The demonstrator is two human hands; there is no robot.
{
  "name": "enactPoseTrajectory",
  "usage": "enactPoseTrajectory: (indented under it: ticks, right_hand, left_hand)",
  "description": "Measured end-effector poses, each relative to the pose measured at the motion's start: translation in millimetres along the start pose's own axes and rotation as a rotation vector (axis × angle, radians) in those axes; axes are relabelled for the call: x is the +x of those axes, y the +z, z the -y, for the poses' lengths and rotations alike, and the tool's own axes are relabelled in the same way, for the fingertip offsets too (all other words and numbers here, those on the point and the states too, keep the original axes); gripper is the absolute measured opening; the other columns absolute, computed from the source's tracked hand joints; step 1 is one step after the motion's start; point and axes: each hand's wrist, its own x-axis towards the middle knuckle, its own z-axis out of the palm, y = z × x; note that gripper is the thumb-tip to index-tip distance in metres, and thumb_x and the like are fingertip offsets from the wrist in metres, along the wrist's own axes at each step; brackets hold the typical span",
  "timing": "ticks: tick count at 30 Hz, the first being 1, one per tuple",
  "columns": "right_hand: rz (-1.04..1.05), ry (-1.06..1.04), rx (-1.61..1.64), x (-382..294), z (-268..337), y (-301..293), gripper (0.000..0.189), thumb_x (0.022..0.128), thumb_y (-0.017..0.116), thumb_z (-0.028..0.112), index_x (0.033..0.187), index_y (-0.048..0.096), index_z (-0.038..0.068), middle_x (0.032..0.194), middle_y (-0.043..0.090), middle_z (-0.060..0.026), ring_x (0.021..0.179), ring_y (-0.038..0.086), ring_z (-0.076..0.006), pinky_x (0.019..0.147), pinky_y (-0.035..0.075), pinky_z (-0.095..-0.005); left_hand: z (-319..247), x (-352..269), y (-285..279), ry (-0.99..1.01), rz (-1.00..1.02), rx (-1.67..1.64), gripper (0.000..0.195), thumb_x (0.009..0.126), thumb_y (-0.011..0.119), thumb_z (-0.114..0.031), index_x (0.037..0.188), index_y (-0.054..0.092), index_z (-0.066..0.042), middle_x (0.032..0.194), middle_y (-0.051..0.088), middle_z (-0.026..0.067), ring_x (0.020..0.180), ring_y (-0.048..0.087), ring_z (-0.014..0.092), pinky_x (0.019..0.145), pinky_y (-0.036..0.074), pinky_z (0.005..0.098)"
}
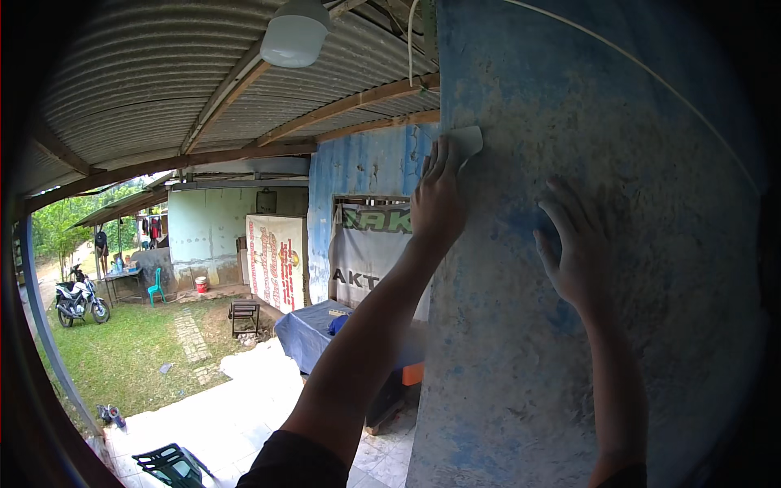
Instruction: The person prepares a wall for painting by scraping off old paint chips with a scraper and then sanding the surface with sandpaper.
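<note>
A worn wall [518, 366] with patchy, flaking blue paint fills the right side before me. My left hand [440, 204] is raised at the wall's left vertical edge, its fingers pressing a pale, thin sheet [470, 141] to the surface. One corner of that sheet sticks out past the fingers; its exact kind is hard to tell. Lower and to the right, my right hand [573, 250] rests against the wall with fingers apart and nothing in it.
A cloth-covered table [311, 326] stands beyond my left forearm. Overhead hang a light bulb [295, 39] and wooden beams [360, 104]. A dark green plastic chair [171, 466] is at lower left on white tiles. Outside are a motorcycle [79, 302] and a distant person [102, 247].
</note>
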Motion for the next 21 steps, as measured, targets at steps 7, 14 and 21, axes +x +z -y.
enactPoseTrajectory:
  ticks: [7,14,21]
  right_hand:
    - [0.013,0.010,0.025,-15.5,-4.4,-0.5,0.043,0.095,0.079,0.024,0.136,0.067,0.013,0.162,0.058,-0.0048,0.158,0.044,-0.0285,0.130,0.030,-0.0589]
    - [-0.018,-0.002,0.033,-9.6,2.7,-2.3,0.041,0.094,0.079,0.023,0.133,0.068,0.012,0.160,0.058,-0.0065,0.156,0.045,-0.0288,0.129,0.032,-0.0563]
    - [-0.024,0.000,-0.002,-15.5,-0.6,-0.6,0.040,0.095,0.077,0.024,0.132,0.069,0.012,0.159,0.058,-0.0069,0.156,0.045,-0.0288,0.129,0.032,-0.0565]
  left_hand:
    - [-22.5,-69.2,1.3,0.031,0.062,-0.075,0.062,0.096,0.057,0.005,0.158,0.051,0.003,0.165,0.050,0.0276,0.155,0.046,0.044,0.126,0.043,0.0509]
    - [-12.3,7.5,-3.9,0.008,0.032,-0.037,0.062,0.100,0.054,0.005,0.162,0.049,0.000,0.169,0.046,0.0252,0.159,0.038,0.043,0.130,0.039,0.0516]
    - [-18.5,-77.7,-0.1,-0.019,0.028,-0.093,0.066,0.098,0.052,0.009,0.163,0.047,0.000,0.168,0.046,0.0254,0.159,0.039,0.042,0.129,0.040,0.0514]
